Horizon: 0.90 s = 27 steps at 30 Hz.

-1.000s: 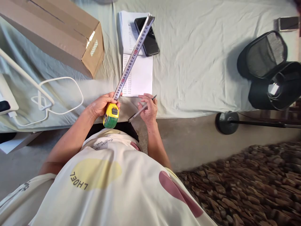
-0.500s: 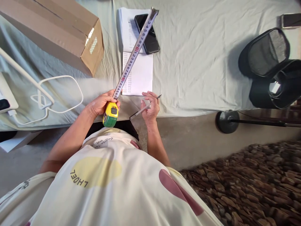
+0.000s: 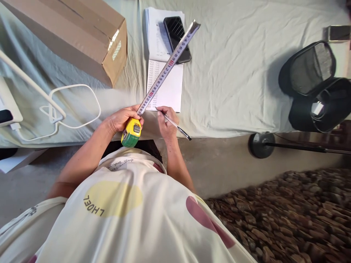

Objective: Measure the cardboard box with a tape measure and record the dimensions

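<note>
My left hand point(image 3: 124, 118) is wrapped round a yellow and green tape measure point(image 3: 132, 132), its blade point(image 3: 167, 69) drawn out and slanting up to the right over a notebook. Between the fingers of my right hand point(image 3: 168, 122) is a pen point(image 3: 178, 128), its tip at the lower edge of the page and its other end pointing down to the right. The open notebook point(image 3: 172, 87) has columns of small handwriting on its lower page. A black phone point(image 3: 175, 31) lies across its upper page, partly covered by the blade.
A cardboard box point(image 3: 82, 33) stands at the upper left of the cloth-covered table point(image 3: 233, 73). White cable point(image 3: 97, 98) and a white device point(image 3: 9, 104) are at the left. On the right lie an open black case point(image 3: 293, 113) and a small dark box point(image 3: 338, 33). A round black base point(image 3: 260, 145) stands below.
My right hand has turned the pen round and brought its tip to the page's lower edge. The tape measure's blade has swung slightly to the right and down. The view has shifted a little.
</note>
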Tool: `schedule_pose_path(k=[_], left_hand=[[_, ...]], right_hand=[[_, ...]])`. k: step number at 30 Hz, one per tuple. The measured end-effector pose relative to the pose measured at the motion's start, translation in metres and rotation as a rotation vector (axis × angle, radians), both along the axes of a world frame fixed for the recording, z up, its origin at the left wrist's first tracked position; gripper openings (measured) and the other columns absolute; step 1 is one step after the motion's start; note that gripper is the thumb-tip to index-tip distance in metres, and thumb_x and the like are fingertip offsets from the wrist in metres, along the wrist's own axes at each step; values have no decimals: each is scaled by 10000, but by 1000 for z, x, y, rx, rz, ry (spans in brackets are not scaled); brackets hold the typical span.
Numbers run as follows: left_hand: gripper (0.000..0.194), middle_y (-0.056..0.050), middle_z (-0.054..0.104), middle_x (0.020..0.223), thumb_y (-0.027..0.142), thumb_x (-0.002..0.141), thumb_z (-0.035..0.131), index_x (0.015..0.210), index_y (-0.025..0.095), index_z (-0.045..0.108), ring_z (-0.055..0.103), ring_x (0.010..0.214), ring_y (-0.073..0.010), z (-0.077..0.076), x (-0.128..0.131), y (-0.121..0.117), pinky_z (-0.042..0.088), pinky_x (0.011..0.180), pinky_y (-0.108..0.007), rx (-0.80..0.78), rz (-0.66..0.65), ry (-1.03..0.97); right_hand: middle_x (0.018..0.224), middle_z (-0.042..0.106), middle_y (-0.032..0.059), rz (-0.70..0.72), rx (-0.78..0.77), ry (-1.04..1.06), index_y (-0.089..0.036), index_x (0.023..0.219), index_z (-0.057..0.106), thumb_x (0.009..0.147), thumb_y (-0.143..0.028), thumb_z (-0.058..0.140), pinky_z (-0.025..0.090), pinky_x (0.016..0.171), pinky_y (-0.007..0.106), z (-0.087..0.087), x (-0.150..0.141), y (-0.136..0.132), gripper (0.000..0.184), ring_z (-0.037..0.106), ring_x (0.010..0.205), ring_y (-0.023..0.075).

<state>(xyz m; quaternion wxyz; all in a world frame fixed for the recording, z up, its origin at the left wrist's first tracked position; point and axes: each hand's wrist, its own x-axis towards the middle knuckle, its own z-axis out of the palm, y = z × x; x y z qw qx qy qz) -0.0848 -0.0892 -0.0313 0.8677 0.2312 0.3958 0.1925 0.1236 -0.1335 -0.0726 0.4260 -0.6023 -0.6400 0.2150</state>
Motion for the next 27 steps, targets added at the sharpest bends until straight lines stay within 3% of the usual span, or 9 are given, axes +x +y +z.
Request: schedule_pose_path(k=[4,7,15,27], left_hand=[[694,-33,683,650,105,638,620,1328,130,562,688,575,-226,-3,-2,2,558,544,-309,-8,-34,-44],[713,-47,685,649,101,643,610,1355,112,568,682,566,-228,-4,-2,3,550,526,-303,-27,-45,-71],[758,-25,659,620,98,651,598,1408,103,550,638,557,-194,-3,-4,4,536,529,-271,-138,10,-147],[697,-28,671,649,100,646,594,1343,115,587,645,576,-202,-7,-7,3,540,523,-284,-135,-7,-181]], right_hand=[[941,736,40,54,-2,38,-248,1015,625,954,-377,527,536,847,398,-4,-11,15,173,676,839,205],[819,702,15,61,-11,74,-246,894,600,938,-339,529,510,788,380,-11,-16,21,124,631,748,186],[780,629,-24,45,-57,82,-251,859,553,937,-320,556,483,780,338,-21,-17,20,104,587,744,162],[788,648,-18,52,-20,21,-246,851,569,930,-305,563,478,806,359,-22,-16,19,98,607,751,171]])
